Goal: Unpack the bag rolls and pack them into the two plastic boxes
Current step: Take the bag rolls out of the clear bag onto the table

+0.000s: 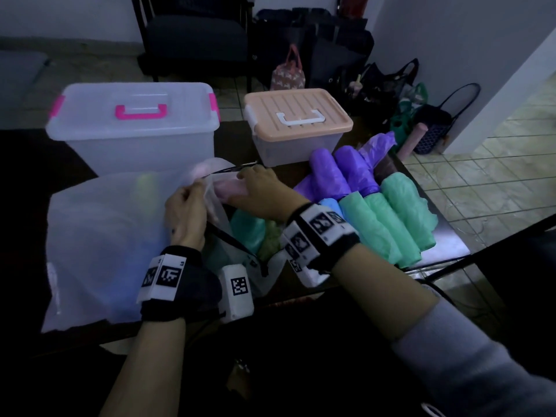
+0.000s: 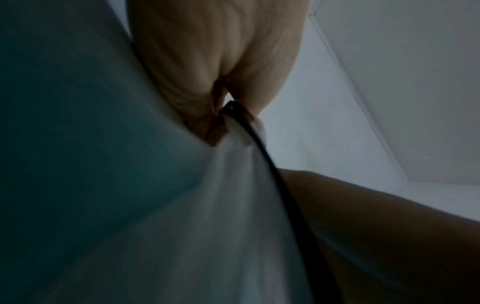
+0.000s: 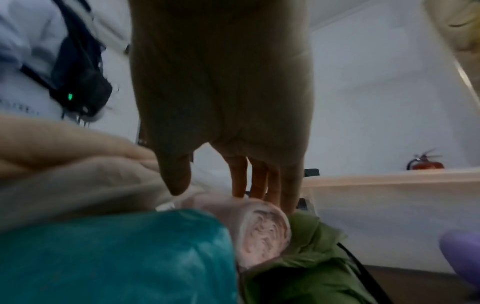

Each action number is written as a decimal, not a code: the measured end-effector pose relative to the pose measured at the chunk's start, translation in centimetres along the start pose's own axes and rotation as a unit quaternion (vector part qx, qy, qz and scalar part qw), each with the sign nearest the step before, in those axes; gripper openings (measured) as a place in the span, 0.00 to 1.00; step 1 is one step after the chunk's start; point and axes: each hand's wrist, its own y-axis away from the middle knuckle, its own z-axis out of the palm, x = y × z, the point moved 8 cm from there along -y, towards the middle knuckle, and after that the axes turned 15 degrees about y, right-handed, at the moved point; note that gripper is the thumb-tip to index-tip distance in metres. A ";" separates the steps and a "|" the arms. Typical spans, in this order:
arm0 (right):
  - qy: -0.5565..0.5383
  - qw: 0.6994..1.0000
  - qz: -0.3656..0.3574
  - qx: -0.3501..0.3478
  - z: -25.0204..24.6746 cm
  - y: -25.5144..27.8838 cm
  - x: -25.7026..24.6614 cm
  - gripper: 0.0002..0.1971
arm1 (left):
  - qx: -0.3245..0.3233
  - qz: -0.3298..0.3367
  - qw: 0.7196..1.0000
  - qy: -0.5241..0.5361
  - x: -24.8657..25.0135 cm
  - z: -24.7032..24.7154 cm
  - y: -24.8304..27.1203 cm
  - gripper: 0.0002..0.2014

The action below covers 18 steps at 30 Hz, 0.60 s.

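A big translucent white zip bag [image 1: 105, 236] lies on the dark table. My left hand [image 1: 190, 191] pinches its black-zippered edge [image 2: 233, 115] and holds the mouth apart. My right hand [image 1: 242, 183] reaches into the mouth, thumb [image 3: 176, 181] and fingers [image 3: 259, 181] round a pink roll [image 3: 262, 232]. A teal roll [image 3: 116, 257] and an olive roll [image 3: 311, 246] lie beside it in the bag. Purple rolls [image 1: 340, 173], green rolls [image 1: 400, 218] and a blue roll [image 1: 329, 204] lie on the table at the right. Both boxes, pink-handled [image 1: 135, 139] and peach-lidded [image 1: 298, 115], stand lidded behind.
The table's right edge [image 1: 445, 236] runs just past the green rolls, with tiled floor beyond. Dark bags [image 1: 376, 85] and a chair [image 1: 195, 40] stand on the floor behind the boxes. A fire extinguisher [image 3: 426, 162] shows far off.
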 end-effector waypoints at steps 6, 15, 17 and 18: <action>0.030 0.998 0.048 -0.017 1.3 -2.6 -0.8 0.34 | 0.005 0.014 1.000 -0.018 0.3 -0.2 0.3 0.14; -0.047 0.998 0.040 -0.020 -0.5 -2.1 1.7 0.29 | -0.001 0.000 1.000 -0.004 -0.4 0.0 -0.1 0.13; -0.034 0.997 0.050 -0.042 -1.0 -1.4 3.1 0.28 | 0.003 0.000 1.000 -0.001 -0.5 -0.1 -0.2 0.13; -0.030 0.996 0.057 -0.059 -1.2 -0.7 4.1 0.27 | 0.005 0.000 1.000 -0.003 -0.5 -0.2 -0.2 0.14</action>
